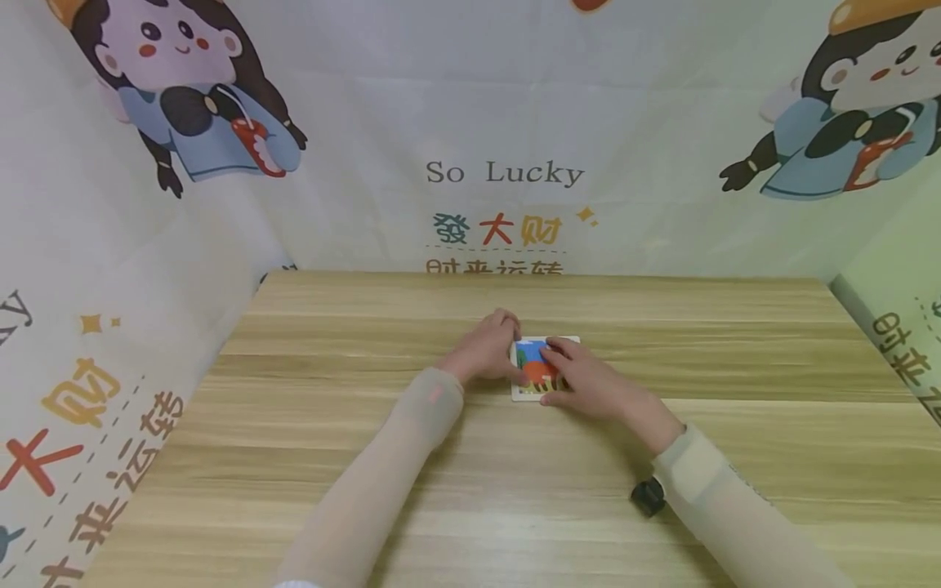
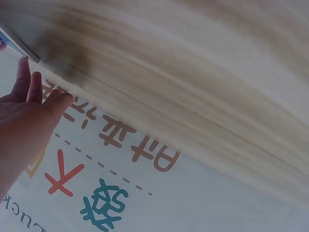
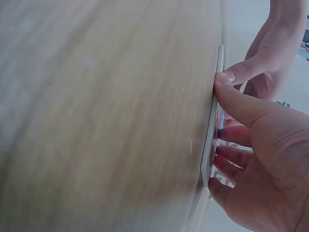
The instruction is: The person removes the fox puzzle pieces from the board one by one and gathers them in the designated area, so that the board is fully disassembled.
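Note:
A small square picture board (image 1: 534, 367) with a white border lies flat on the table, showing blue sky, something green and an orange-red shape. At its left side is my left hand (image 1: 485, 347), thumb over the left border and fingers by the far left corner. From the right, my right hand (image 1: 591, 380) reaches over the board, its fingertips on the picture and its thumb at the near edge. In the right wrist view both thumbs meet near the board's edge (image 3: 208, 150). My right hand hides the board's right part.
The wooden table (image 1: 294, 425) spreads around the board. Behind it hangs a pale printed cloth (image 1: 353, 163) with cartoon figures and lettering, which continues down the left and right sides. A black device (image 1: 648, 496) sits at the right wrist.

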`<state>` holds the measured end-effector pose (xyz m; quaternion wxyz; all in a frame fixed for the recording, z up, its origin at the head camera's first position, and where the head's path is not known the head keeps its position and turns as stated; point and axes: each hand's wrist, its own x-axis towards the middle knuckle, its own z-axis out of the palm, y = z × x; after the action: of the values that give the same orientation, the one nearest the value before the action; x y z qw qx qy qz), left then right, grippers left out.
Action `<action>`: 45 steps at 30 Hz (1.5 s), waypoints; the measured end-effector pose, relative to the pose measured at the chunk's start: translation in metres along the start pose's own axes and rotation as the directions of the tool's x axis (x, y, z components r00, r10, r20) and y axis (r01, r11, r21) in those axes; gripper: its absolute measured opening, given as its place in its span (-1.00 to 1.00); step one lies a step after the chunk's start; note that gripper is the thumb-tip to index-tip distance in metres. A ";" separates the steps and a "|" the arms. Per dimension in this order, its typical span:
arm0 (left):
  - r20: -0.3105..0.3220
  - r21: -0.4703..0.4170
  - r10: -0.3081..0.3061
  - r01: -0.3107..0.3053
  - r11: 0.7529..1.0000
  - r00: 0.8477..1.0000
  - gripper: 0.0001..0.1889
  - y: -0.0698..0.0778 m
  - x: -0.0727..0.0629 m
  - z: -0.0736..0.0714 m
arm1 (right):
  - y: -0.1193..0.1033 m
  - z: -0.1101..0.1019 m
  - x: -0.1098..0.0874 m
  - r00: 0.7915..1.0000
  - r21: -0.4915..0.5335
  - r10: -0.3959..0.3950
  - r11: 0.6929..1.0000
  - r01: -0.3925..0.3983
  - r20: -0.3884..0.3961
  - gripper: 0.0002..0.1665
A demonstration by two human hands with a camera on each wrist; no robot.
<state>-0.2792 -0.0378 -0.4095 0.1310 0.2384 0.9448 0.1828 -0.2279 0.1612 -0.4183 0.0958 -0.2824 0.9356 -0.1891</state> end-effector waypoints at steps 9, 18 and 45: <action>0.055 -0.044 -0.048 0.050 0.998 0.997 -0.22 0.000 0.004 0.000 | 0.001 0.000 -0.001 0.999 0.008 -0.007 1.000 0.007 -0.041 -0.08; 0.042 -0.115 -0.081 0.085 0.990 0.996 -0.34 0.003 0.004 -0.003 | 0.001 -0.002 0.000 0.999 -0.040 -0.028 0.999 0.027 -0.033 -0.07; -0.129 -0.522 -0.274 0.170 0.836 0.953 -0.85 -0.010 0.010 -0.008 | -0.001 0.001 0.000 1.000 -0.038 0.008 0.999 -0.009 -0.010 -0.08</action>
<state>-0.2950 -0.0434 -0.4083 0.1146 0.0649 0.8933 0.4298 -0.2275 0.1605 -0.4186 0.0867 -0.2793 0.9406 -0.1724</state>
